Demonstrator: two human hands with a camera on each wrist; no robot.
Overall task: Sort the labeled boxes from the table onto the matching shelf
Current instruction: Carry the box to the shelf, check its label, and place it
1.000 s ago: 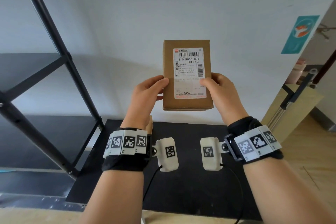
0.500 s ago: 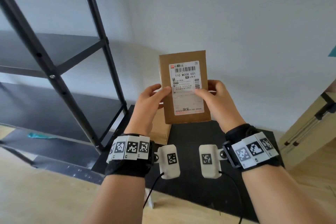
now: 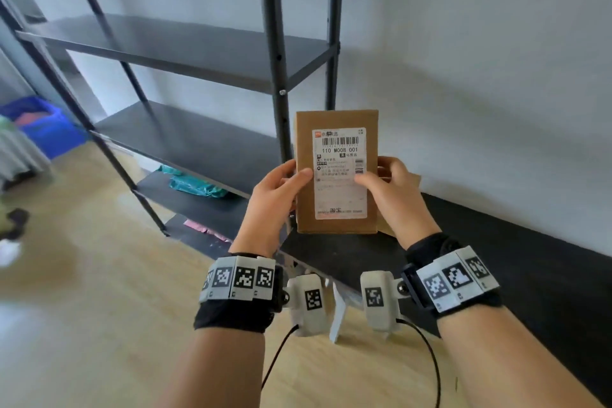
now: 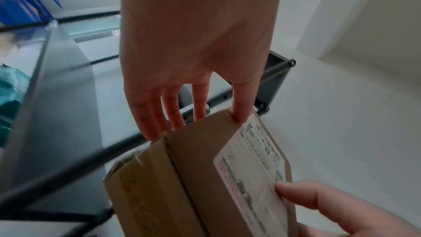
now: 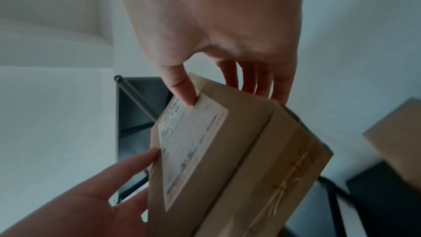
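Note:
A brown cardboard box [image 3: 336, 122] with a white shipping label [image 3: 341, 175] reading "110 M008 001" is held upright in the air in front of me. My left hand [image 3: 281, 185] grips its left edge, thumb on the front. My right hand [image 3: 390, 182] grips its right edge, thumb on the label. The wrist views show the same box [image 4: 193, 177] [image 5: 227, 159] pinched between thumb and fingers of each hand. The black metal shelf unit [image 3: 205, 53] stands left of and behind the box, its two upper boards bare.
A black table [image 3: 496, 258] runs along the white wall to the right, with another cardboard box [image 5: 396, 132] on it. Teal bags [image 3: 195, 184] lie on a low shelf board. Blue bins [image 3: 43, 129] stand at far left on the wooden floor.
My view has swung left toward the shelf unit, which now fills the left half. The box stays in both hands with the same grip and now sits lower in view.

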